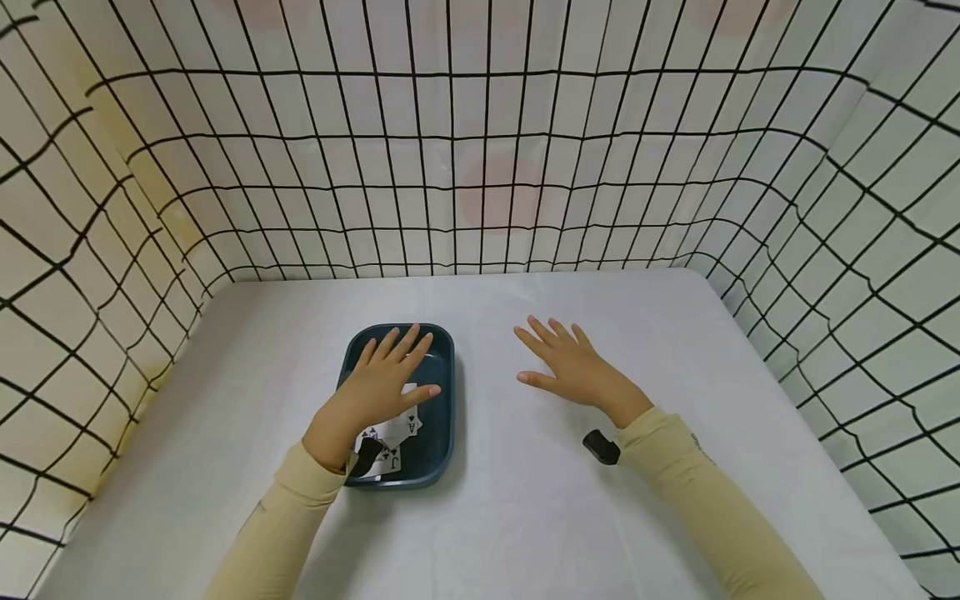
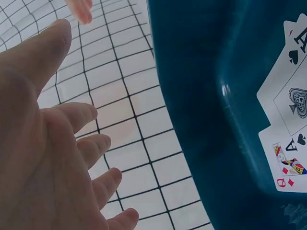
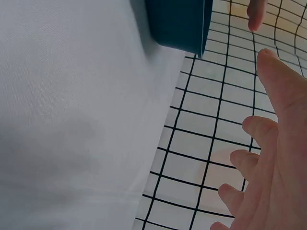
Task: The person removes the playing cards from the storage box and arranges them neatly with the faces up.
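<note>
A dark blue tray (image 1: 438, 450) stands on the white table, left of the middle. Several playing cards (image 1: 408, 421) lie in it, partly hidden by my left hand and wrist. Over the tray my left hand (image 1: 378, 387) is held with its fingers spread, holding nothing. In the left wrist view an ace of spades (image 2: 297, 103) overlaps a queen of diamonds (image 2: 288, 175). My right hand (image 1: 577, 371) hovers above the table to the right of the tray, fingers spread and nothing in it.
The white tabletop (image 1: 517, 517) reaches out to a black grid net (image 1: 487, 158) over white walls at the back and both sides. A small black device (image 1: 602, 447) is at the right wrist, another (image 1: 366, 457) at the left wrist.
</note>
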Demonstrator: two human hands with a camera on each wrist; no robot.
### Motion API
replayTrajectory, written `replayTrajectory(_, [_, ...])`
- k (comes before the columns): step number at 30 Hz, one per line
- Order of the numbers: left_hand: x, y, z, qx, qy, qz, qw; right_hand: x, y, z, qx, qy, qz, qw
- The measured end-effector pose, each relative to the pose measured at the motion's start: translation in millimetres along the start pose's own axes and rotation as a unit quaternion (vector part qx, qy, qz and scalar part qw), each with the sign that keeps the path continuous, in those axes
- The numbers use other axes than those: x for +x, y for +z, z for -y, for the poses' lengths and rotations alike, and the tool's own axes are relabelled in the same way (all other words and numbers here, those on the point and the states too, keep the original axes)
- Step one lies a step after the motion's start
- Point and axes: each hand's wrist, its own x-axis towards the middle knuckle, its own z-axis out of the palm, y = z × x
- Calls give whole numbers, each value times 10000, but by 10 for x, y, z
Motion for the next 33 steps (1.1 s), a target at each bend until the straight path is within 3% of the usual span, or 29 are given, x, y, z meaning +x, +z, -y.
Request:
replayTrajectory(13, [-94,-56,93,-110,-20,-304,9995,-1,44,23,-32,121,62,9999])
replayTrajectory(20, [-275,-33,335,-220,-839,-530,9948,-21,61,18,56,150,62,9999])
replayTrajectory(24, [-396,15,464,-836,-1347,-274,9870,-27,81,-1,73,142,9,9999])
replayTrajectory(29, [-517,49,594,-1932,-1768,315,9646,-23,105,-6,106,80,-23,9999])
replayTrajectory(33, [-585,119,648,-2184,-1975,607,9537,2,142,12,145,40,6,9999])
